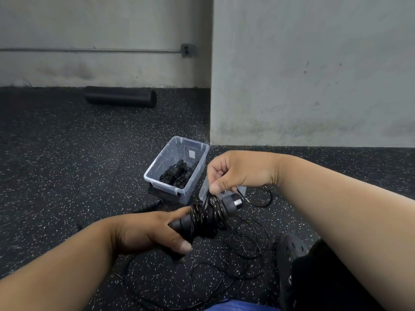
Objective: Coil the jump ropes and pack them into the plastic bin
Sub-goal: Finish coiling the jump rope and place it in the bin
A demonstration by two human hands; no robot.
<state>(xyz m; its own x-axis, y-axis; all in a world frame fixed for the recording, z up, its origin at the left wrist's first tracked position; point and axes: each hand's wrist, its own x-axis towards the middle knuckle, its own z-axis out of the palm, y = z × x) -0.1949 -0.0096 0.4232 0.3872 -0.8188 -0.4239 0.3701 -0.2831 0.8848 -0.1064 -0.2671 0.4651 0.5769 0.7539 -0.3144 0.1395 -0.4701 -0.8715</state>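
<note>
My left hand [150, 232] grips the black handles of a jump rope [208, 215], with its thin black cord wound around them in tight turns. My right hand [235, 171] pinches the cord just above the bundle. The rest of this cord [244, 250] lies in loose loops on the floor below my hands. A clear plastic bin [177, 168] stands on the floor just beyond, holding coiled black jump ropes [177, 175].
Another black rope handle [147, 206] lies on the speckled rubber floor left of the bin, and a loose cord loop [260, 197] lies to its right. A black foam roller [120, 96] rests against the far wall. My black shoe [289, 254] sits at lower right.
</note>
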